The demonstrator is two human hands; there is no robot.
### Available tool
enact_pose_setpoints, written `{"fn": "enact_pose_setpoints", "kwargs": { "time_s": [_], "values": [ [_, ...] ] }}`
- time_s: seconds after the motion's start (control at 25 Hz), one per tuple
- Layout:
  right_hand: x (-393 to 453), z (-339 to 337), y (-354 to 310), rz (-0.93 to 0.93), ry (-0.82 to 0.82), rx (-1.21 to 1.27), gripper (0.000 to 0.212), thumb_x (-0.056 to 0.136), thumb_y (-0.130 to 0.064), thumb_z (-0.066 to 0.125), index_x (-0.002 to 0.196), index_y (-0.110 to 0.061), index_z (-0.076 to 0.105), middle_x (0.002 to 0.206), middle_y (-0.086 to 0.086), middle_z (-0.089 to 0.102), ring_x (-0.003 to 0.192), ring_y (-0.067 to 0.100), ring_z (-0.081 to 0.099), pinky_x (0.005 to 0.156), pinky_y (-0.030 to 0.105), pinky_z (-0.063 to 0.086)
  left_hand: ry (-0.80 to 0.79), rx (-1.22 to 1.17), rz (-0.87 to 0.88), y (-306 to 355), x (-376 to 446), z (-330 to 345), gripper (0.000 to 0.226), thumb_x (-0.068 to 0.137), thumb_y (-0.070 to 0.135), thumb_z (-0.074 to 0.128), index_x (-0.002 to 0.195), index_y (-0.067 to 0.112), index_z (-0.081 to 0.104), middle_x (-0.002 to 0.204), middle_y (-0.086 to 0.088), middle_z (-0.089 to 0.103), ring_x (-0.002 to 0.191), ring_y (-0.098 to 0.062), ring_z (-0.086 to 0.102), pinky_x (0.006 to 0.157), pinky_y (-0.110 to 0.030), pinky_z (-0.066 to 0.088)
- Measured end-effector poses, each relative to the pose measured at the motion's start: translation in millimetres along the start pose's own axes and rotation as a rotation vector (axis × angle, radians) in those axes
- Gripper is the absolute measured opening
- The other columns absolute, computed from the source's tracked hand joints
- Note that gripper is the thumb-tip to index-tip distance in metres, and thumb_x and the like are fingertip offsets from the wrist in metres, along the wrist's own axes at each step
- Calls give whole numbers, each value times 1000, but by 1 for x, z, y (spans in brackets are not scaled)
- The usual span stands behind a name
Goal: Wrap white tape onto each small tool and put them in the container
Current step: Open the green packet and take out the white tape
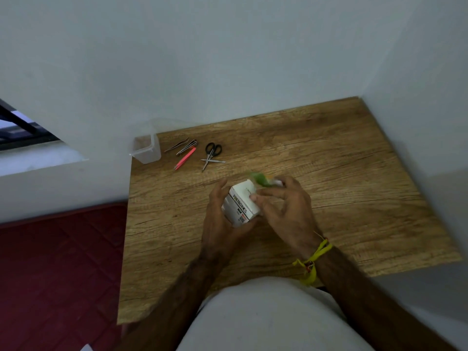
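My left hand (pixel 218 219) grips a small white printed box (pixel 240 206) above the middle of the wooden table (pixel 342 173). My right hand (pixel 286 211) pinches a blurred green and white object (pixel 263 179) at the box's top end. Far left on the table stands a clear plastic container (pixel 146 150). Beside it lie two metal tweezers (pixel 182 145), a pink tweezer (pixel 185 161), black-handled scissors (pixel 212 153) and a thin metal tool (pixel 213 161).
A white wall runs behind the table and along its right side. A dark red mat (pixel 58 274) covers the floor left of the table. A window (pixel 22 127) sits at the far left.
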State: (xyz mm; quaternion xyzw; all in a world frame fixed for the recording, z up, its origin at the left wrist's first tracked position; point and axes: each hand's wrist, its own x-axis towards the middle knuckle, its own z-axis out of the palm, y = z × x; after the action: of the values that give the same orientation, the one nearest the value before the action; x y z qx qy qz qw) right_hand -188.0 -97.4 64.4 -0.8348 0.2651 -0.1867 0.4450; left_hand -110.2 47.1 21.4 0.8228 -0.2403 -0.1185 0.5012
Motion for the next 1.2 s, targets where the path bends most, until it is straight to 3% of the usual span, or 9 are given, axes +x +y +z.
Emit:
{"fn": "enact_pose_setpoints", "kwargs": {
  "time_s": [0.04, 0.12, 0.2, 0.28, 0.36, 0.44, 0.64, 0.84, 1.2],
  "values": [
    [1, -2, 2, 35, 32, -28, 47, 76, -51, 77, 106, -15, 75, 109, -9, 50, 107, 4, 48, 87, 4, 36, 11, -13, -7, 0, 0, 0, 107, 63, 55, 87, 149, 29, 30, 139, 50, 22, 130, 18, 34, 96, -43, 55],
    [1, -1, 2, 93, -40, -124, 70, 64, -65, 77, 113, -15, 69, 112, -9, 45, 110, 9, 46, 89, 16, 41, 18, -25, 13, 2, 0, 3, 107, 62, 57, 84, 149, 25, 31, 140, 51, 20, 132, 19, 30, 101, -45, 52],
    [-3, 7, 1, 120, -114, -200, 72, 61, -62, 79, 116, -18, 62, 114, -5, 43, 114, 15, 47, 88, 31, 49, 10, -26, 73, 4, 4, 8, 105, 62, 58, 81, 149, 33, 27, 144, 50, 18, 135, 19, 26, 106, -43, 46],
    [1, 8, 1, 131, -44, -231, 68, 61, -55, 81, 113, -17, 60, 114, -3, 44, 113, 20, 49, 84, 35, 51, -26, -23, 93, 5, 9, 9, 109, 62, 61, 81, 148, 51, 14, 153, 34, 24, 140, 10, 28, 109, -42, 42],
    [17, 2, 4, 144, 68, -272, 69, 61, -54, 79, 115, -15, 59, 116, -1, 45, 113, 22, 48, 81, 33, 48, -21, 149, 82, -9, 19, 5, 121, 59, 76, 76, 153, 43, 9, 160, 8, 27, 144, -9, 31, 112, -43, 37],
    [47, -7, 6, 165, 149, -310, 73, 64, -54, 79, 120, -12, 57, 121, 2, 44, 117, 24, 46, 82, 34, 49, -33, 464, -39, -35, 34, -7, 129, 58, 90, 60, 156, 27, 5, 164, -2, 17, 149, -21, 20, 117, -51, 26],
    [144, -16, 8, 222, 293, -424, 76, 70, -52, 75, 121, 0, 54, 127, 14, 49, 122, 33, 46, 97, 40, 42, -361, 755, -303, -76, 64, -26, 143, 50, 107, 29, 153, 23, -24, 162, -2, -30, 147, -25, -29, 115, -63, -16],
    [194, -6, 16, 275, 314, -509, 75, 76, -52, 70, 124, 2, 50, 130, 14, 44, 119, 34, 50, 99, 42, 45, -430, 739, -345, -79, 72, -24, 145, 41, 110, 23, 147, 28, -35, 155, 0, -42, 138, -23, -42, 112, -64, -21],
    [218, 5, 19, 285, 332, -542, 77, 77, -53, 69, 125, 3, 48, 132, 14, 43, 117, 35, 53, 95, 43, 48, -393, 731, -335, -86, 72, -23, 143, 42, 110, 23, 144, 31, -38, 151, 1, -46, 139, -24, -42, 109, -62, -25]
  ]
}}
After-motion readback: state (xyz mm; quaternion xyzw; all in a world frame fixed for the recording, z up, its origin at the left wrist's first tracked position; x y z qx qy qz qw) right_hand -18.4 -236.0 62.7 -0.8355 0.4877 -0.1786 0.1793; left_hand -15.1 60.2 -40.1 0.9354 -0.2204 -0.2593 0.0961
